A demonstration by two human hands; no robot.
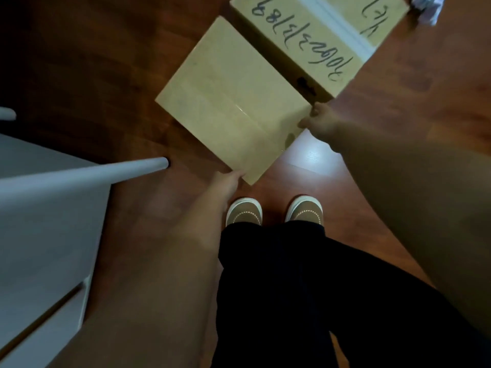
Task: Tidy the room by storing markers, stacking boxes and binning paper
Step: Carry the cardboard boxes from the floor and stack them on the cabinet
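The plain cardboard box (233, 99) sits on the wooden floor (79, 62) just in front of the person's shoes (244, 211), its far side touching or nearly touching a second, larger box (305, 35) with handwriting across the top and a white tape strip. It looks taped shut, stiff-sided and probably light enough for two hands; the smooth top gives nothing to hold, so opposite corners or the bottom edges are the sensible grip. That is about where the hands are. The left hand (225, 181) touches the near corner, fingers curled narrowly against the edge. The right hand (317, 118) is closed around the right corner, thumb on top. Whether the box is lifted or resting I cannot tell. Crumpled paper (427, 7) lies far off beyond the boxes, and a white table leg (111, 172) stands at the left
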